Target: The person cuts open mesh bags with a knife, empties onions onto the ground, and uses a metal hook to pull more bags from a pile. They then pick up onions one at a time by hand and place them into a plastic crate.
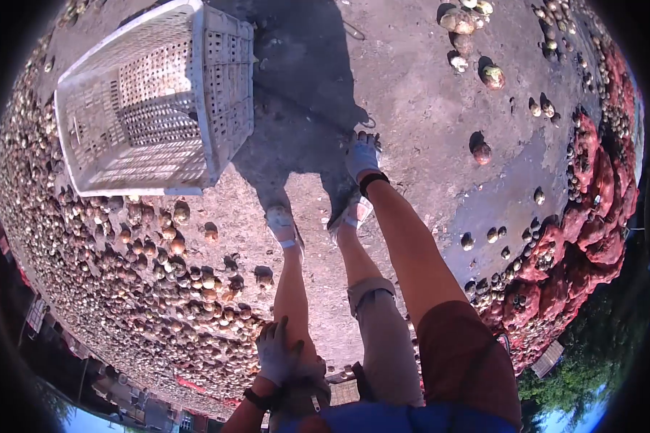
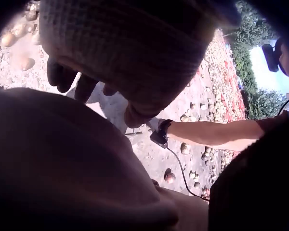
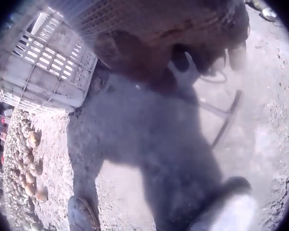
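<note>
My right hand (image 1: 363, 154), in a white glove with dark fingertips, reaches down in front of my feet. Its fingers curl round a thin metal hook (image 3: 214, 77), whose curved end shows beside the fingertips in the right wrist view; the rest is partly hidden by the hand. My left hand (image 1: 276, 351), gloved the same way, rests by my left knee with loose fingers and holds nothing. In the left wrist view this hand (image 2: 120, 53) is dark against the light. A white perforated plastic crate (image 1: 227, 86) lies on its side, left of the right hand.
Onions (image 1: 177, 245) cover the ground in a wide spread on the left. Scattered onions (image 1: 492, 77) lie at the right, with red mesh sacks (image 1: 585, 224) beyond them. My shoes (image 1: 282, 225) stand on rough concrete (image 1: 412, 108), where my shadow falls.
</note>
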{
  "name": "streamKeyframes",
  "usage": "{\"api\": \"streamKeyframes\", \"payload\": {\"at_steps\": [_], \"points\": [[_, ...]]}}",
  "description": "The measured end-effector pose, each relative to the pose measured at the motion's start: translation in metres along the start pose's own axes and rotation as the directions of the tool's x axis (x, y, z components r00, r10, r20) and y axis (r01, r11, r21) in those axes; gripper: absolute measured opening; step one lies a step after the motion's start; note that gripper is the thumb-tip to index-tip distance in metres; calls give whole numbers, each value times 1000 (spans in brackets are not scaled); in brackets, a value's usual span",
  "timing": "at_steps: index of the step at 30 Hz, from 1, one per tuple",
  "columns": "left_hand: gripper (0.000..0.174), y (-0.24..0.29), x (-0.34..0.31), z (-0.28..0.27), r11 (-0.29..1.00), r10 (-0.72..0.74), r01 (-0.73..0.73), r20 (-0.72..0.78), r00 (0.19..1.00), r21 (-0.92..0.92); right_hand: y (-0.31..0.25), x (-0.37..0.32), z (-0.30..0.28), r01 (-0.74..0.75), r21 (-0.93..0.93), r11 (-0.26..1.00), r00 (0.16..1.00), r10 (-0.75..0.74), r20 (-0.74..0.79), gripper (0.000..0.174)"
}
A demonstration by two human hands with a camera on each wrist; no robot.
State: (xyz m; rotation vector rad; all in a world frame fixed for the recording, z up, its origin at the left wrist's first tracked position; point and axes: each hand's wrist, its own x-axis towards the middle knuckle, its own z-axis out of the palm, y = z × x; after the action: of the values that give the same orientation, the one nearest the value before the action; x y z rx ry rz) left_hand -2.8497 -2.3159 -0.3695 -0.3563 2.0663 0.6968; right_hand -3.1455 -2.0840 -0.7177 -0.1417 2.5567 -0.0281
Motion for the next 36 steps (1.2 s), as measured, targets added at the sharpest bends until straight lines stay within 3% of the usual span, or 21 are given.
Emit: {"api": "streamKeyframes", "payload": {"at_steps": [2,4,7,9,11,15,16,18,20,21,22,24,26,27,28,29,32,33,34,35,36], "points": [[71,4,7,9,996,-33,39,70,997,-79,5,20,35,56,-130,990,994,-68,-87,36],[70,13,16,4,1000,-28,28,103,994,5,7,30,54,88,-175,981,995,-96,-34,44],[66,19,24,1,999,-41,44,134,990,-23,11,26,57,115,-55,992,993,-113,24,31],[65,21,25,-2,1000,-24,24,112,993,5,17,15,54,199,-148,969,980,-192,60,27],[64,21,28,-5,999,-21,17,98,995,34,35,-5,49,222,-81,972,975,-222,10,25],[65,23,26,-10,996,-2,-8,110,994,91,81,-64,-17,82,202,976,991,-101,86,22],[66,24,25,-15,994,10,-20,97,995,111,95,-82,-27,77,260,962,996,-88,29,16],[74,34,40,-43,975,35,6,-181,983,223,116,-121,-63,93,307,947,995,-103,17,7],[82,47,77,-104,956,200,-19,-601,774,294,143,-170,-106,77,386,919,996,-91,19,10],[83,53,94,-137,956,192,31,-700,687,293,154,-200,-145,38,421,906,998,-57,32,13],[84,61,109,-165,955,190,76,-788,586,286,167,-228,-177,-125,513,849,983,36,180,13],[84,65,131,-187,951,189,100,-810,555,291,203,-290,-193,-97,232,968,992,76,96,18],[85,44,151,-175,978,70,55,-559,826,203,232,-363,-208,-230,367,901,973,212,89,18],[83,47,152,-173,905,60,77,-305,950,418,241,-400,-214,-263,348,900,964,232,130,20],[80,45,151,-165,869,41,4,-80,996,496,247,-443,-221,-344,327,880,938,308,158,22],[80,39,151,-149,887,32,-22,-13,999,461,239,-484,-237,-461,266,847,883,408,230,23],[77,22,152,-111,969,136,-149,75,988,199,196,-599,-259,-664,371,649,745,614,259,29],[71,5,161,-95,967,233,-236,39,972,95,173,-633,-253,-738,427,523,657,701,278,30],[62,12,156,-96,950,222,-173,172,960,-260,156,-668,-223,-770,498,398,603,711,363,32],[58,-6,165,-93,955,218,-169,192,957,-243,125,-693,-215,-803,506,315,532,760,372,32],[54,15,160,-100,961,201,-154,193,961,-232,97,-716,-209,-795,605,37,419,755,504,32]]}}
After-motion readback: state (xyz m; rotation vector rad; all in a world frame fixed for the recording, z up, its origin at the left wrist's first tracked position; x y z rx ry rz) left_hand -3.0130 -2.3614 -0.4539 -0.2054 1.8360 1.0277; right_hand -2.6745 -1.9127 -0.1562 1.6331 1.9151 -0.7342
